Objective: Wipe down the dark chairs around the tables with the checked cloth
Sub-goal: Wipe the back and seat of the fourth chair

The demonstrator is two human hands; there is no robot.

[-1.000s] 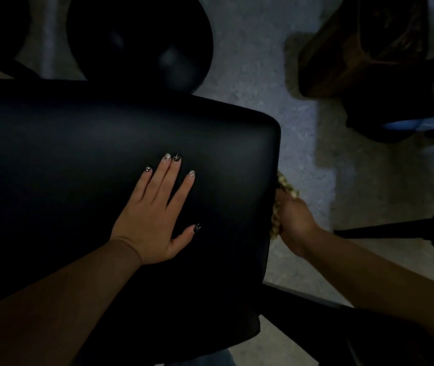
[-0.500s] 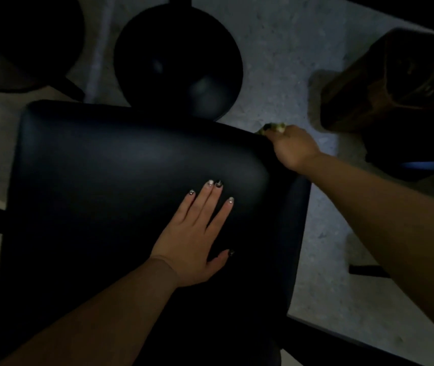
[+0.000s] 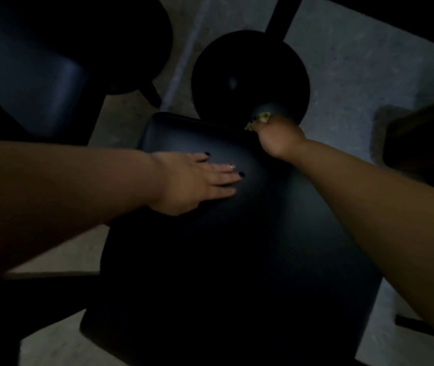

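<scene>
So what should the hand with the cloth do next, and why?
Probably drag the cloth left along the seat's far edge. The right hand grips it bunched at the far right corner, and the left hand lies flat on the seat, steadying the chair, so that edge looks like the next strip to wipe.

Grey speckled concrete floor (image 3: pixel 347 83) showing around furniture, dimly lit. Round black metal table base (image 3: pixel 250 72) sitting on floor at upper centre, black post (image 3: pixel 280 15) rising from it toward top edge. Dark brown wooden piece (image 3: pixel 421 138) standing at right edge, shape unclear. Pale straight line (image 3: pixel 184 62) running diagonally across floor left of base.
</scene>
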